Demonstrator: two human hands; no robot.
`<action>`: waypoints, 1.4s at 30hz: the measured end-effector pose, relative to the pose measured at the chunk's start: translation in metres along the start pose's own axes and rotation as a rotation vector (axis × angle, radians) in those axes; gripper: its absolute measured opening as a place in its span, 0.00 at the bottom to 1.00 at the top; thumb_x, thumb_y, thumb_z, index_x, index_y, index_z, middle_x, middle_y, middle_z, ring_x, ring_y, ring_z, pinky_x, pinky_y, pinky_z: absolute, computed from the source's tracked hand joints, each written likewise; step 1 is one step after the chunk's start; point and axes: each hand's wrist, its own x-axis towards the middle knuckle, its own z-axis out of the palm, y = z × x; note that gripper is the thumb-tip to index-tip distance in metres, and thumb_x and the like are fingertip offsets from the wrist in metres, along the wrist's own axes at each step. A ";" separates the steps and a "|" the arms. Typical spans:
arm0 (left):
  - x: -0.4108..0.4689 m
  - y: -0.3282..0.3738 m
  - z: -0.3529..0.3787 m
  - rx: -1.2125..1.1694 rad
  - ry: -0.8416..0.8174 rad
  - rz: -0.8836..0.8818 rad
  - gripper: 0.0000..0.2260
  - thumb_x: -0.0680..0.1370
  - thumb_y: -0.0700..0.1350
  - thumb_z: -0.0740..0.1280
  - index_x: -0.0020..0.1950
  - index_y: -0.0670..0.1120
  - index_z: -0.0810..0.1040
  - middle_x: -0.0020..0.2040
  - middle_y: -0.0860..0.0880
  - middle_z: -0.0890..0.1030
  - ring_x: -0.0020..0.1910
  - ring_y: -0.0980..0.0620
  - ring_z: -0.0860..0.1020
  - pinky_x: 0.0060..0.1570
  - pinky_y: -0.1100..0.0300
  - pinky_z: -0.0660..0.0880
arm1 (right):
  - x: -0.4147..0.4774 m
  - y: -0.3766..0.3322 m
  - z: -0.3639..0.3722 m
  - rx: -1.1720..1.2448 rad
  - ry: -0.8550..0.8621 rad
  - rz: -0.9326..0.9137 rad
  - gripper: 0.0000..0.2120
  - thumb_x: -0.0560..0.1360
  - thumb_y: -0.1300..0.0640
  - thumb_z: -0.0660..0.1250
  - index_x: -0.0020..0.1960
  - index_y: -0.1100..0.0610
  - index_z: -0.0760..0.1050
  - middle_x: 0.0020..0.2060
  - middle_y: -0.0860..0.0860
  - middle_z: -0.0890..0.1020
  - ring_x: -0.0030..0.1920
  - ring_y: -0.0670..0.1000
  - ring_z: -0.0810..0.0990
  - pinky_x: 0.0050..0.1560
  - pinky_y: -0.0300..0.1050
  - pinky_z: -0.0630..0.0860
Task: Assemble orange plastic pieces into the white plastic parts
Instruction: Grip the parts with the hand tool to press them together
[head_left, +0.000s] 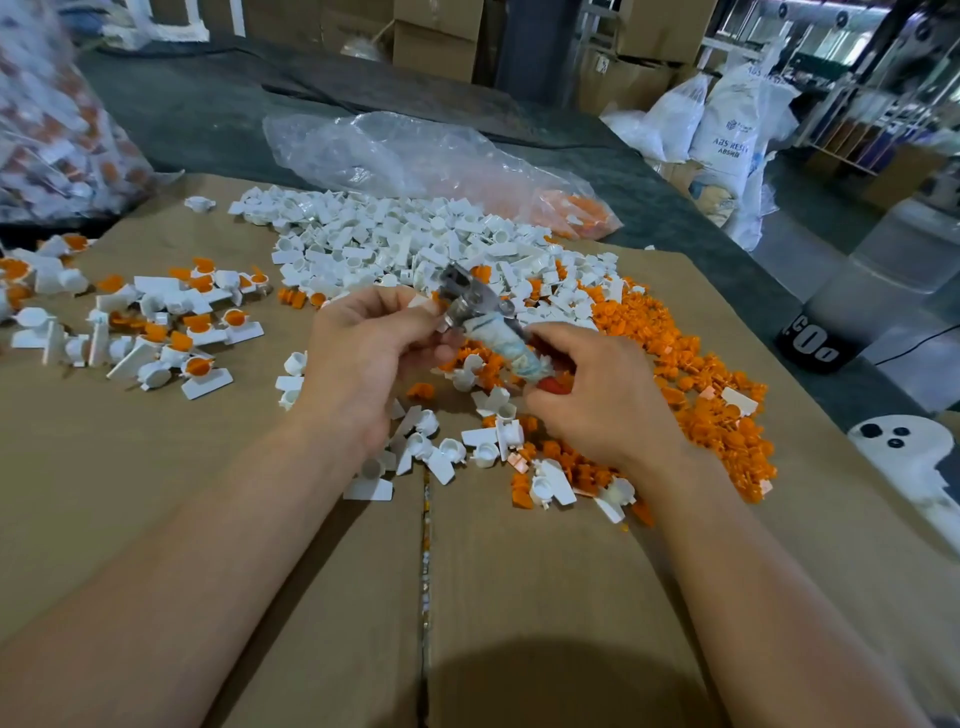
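On a brown cardboard sheet, a person's left hand pinches the grey head of a metal hand tool with a cloth-wrapped handle, while the right hand curls round the handle's red end. A modest scatter of assembled white-and-orange units lies to the left — the job looks far from finished. A heap of loose white plastic parts beyond the hands and a drift of orange plastic pieces to the right remain unjoined, near a crumpled clear plastic bag.

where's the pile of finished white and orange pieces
Head view: the finished pieces lie on the cardboard on the person's left side, left of the left hand and nearer than the white parts heap.
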 end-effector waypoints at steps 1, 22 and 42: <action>0.001 0.001 0.000 -0.067 0.004 -0.042 0.09 0.74 0.30 0.64 0.36 0.40 0.73 0.29 0.46 0.80 0.30 0.52 0.81 0.28 0.67 0.76 | 0.002 0.002 0.000 0.018 0.029 0.014 0.18 0.68 0.56 0.69 0.58 0.54 0.76 0.42 0.46 0.78 0.43 0.49 0.76 0.42 0.46 0.74; 0.029 0.026 -0.040 -0.441 0.460 -0.041 0.09 0.80 0.41 0.60 0.41 0.42 0.72 0.28 0.48 0.80 0.26 0.56 0.79 0.26 0.68 0.73 | 0.015 0.040 0.001 -0.286 -0.019 0.292 0.35 0.64 0.37 0.70 0.66 0.53 0.70 0.60 0.50 0.76 0.59 0.52 0.74 0.51 0.46 0.69; 0.021 0.006 -0.032 1.170 0.124 0.351 0.03 0.74 0.45 0.70 0.41 0.50 0.78 0.34 0.60 0.74 0.35 0.59 0.73 0.35 0.63 0.67 | 0.015 0.042 0.001 -0.300 -0.170 0.280 0.41 0.63 0.32 0.66 0.69 0.54 0.65 0.63 0.54 0.71 0.63 0.54 0.68 0.59 0.49 0.65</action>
